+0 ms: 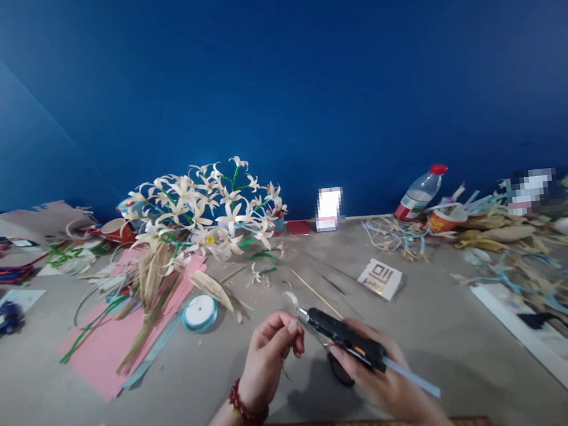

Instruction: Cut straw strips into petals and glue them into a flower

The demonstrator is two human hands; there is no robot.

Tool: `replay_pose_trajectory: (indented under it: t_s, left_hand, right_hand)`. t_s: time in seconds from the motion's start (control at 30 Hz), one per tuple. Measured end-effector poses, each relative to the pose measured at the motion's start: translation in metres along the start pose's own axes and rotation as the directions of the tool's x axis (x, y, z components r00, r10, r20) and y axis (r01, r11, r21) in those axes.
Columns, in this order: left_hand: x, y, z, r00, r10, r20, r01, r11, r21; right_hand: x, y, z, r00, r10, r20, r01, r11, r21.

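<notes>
My right hand (385,377) grips a black glue gun (343,336) with a clear glue stick (411,377) out of its back. The nozzle points left at a small pale leaf petal (291,301) pinched in the fingers of my left hand (270,355). A red bead bracelet (243,408) sits on my left wrist. Both hands hover over the near edge of the grey table (425,320). Farther back on the left stands a bunch of cream leaf flowers (203,207) on green stems.
Pink paper (100,344), dried leaf strips and a blue ribbon roll (200,312) lie left of my hands. A thin wooden stick (314,294) and a small printed card (379,278) lie behind them. A plastic bottle (420,193) and leaf scraps crowd the right side. Scissors lie under the gun.
</notes>
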State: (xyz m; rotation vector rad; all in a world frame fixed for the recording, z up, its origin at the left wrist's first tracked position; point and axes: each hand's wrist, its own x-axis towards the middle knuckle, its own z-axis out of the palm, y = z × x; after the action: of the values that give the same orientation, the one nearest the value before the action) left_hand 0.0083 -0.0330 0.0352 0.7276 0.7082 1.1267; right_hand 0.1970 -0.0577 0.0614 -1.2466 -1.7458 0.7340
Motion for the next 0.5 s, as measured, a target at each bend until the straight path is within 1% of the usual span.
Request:
replay_pose_trajectory:
  t_s: [0.07, 0.13, 0.5]
  left_hand:
    - [-0.0003, 0.0008, 0.0001, 1.0, -0.001, 0.001, 0.001, 1.0, -0.007]
    - [-0.0005, 0.0011, 0.0, 1.0, -0.001, 0.002, 0.001, 1.0, -0.015]
    - [0.0001, -0.0002, -0.0005, 1.0, -0.001, 0.006, 0.001, 1.0, -0.026]
  right_hand:
    - [-0.0003, 0.003, 0.0001, 0.998, 0.016, 0.068, -0.016, 1.0, -0.007]
    - [-0.0009, 0.0057, 0.0003, 0.995, 0.034, 0.096, -0.034, 0.999, 0.006]
    - [0.0012, 0.0042, 0.0007, 0.993, 0.039, 0.112, -0.041, 0.999, 0.011]
